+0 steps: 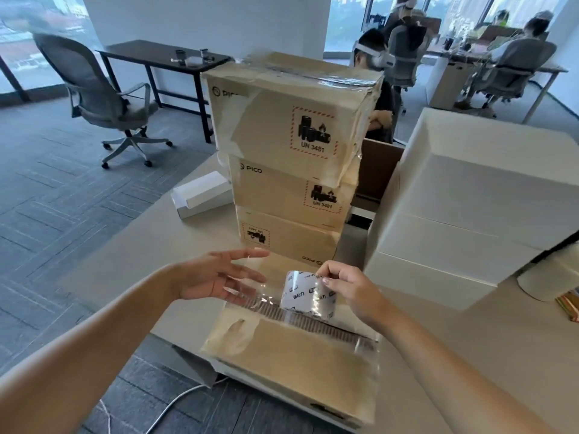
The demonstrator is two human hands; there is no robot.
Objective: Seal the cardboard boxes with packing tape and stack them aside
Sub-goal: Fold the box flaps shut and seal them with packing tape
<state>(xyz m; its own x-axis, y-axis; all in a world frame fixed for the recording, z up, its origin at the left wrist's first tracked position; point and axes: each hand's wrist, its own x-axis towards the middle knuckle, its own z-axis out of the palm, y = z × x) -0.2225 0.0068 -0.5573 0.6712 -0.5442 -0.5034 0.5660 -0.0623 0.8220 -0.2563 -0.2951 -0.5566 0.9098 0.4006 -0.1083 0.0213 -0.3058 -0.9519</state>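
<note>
Right hand [347, 292] is pinching the tape roll [305, 294] upright on the seam of the box [282, 355] on the bench [150, 255], while left hand [213, 277], fingers spread, is stretching the free strip [250, 291] toward the box's left end, apparently so it lies flat.

Grey office chair [103, 98] beside dark desk [163, 54], seated people [513, 64] far right.

This is an open-plan office: a grey swivel chair [94, 89] and a dark desk [150, 53] at upper left, carpet tiles [47, 214], tall windows [18, 42], and people [372, 45] seated at desks at upper right.
</note>
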